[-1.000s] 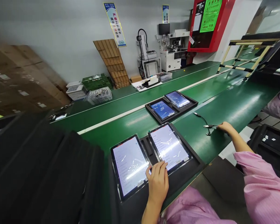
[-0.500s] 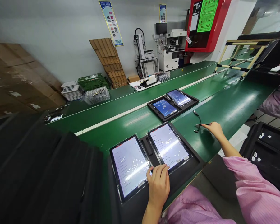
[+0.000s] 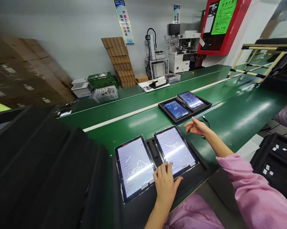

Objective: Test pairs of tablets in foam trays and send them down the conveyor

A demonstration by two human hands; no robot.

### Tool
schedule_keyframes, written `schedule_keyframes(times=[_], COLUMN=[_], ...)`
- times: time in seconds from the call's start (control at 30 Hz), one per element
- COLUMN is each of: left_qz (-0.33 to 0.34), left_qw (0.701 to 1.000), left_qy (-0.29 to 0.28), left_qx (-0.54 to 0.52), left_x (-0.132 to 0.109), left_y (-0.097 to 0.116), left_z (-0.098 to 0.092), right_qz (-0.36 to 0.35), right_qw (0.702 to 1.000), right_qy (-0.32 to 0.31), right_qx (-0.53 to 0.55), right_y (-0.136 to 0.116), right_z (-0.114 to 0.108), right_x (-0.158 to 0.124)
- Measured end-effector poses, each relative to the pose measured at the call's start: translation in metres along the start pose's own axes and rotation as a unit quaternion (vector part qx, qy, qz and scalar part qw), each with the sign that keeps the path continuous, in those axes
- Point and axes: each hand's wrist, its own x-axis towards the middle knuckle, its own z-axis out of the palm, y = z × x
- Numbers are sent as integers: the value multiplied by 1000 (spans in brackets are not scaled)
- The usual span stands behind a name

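Two lit tablets in clear film lie side by side in a black foam tray: the left tablet (image 3: pixel 134 168) and the right tablet (image 3: pixel 175 148). My left hand (image 3: pixel 165 184) rests at their lower edges, its fingertips on the right tablet's lower left corner and its thumb spread. Just beyond the right tablet's upper right edge is my right hand (image 3: pixel 197 127), fingers bent, with a small dark cable end showing at the fingertips. Part of the black cable (image 3: pixel 207 121) lies behind this hand, its metal plug showing; the rest is hidden.
Another black tray (image 3: pixel 193 112) with two tablets stands farther back on the green bench (image 3: pixel 143 122). Black foam trays (image 3: pixel 47 165) are stacked at the left. At the lower right is a black tray (image 3: pixel 280 159) with small white labels. A pipe-frame rack (image 3: pixel 252 72) stands at the right.
My right hand has moved left from the cable's spot toward the right tablet. My left thumb has spread away from the fingers. The view has shifted slightly, and the tablets remain in their tray.
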Motion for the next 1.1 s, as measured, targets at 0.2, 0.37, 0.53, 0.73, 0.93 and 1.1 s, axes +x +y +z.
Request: schedule_keyframes(times=[0.2,0.37,0.53,0.73,0.93,1.1], left_qz=[-78,-78,-74,-69,-71,-80], left_qw=[996,997,997,997,997,997], left_qy=[-17,-8,5,5,8,2], left_qx=[33,-14,-26,-13,-9,4], left_x=[-2,-9,-11,-12,-13,-12], left_y=[17,14,12,13,12,13], left_z=[15,21,27,29,31,31], right_qz=[-21,-37,-63,-50,-5,-11], right_qw=[995,982,968,943,908,894], right_qy=[-74,-111,-123,-165,-231,-256], right_qx=[-70,-150,-211,-284,-348,-367], right_y=[-4,5,17,22,16,18], right_z=[76,100,96,88,87,86], right_x=[101,143,155,166,182,180])
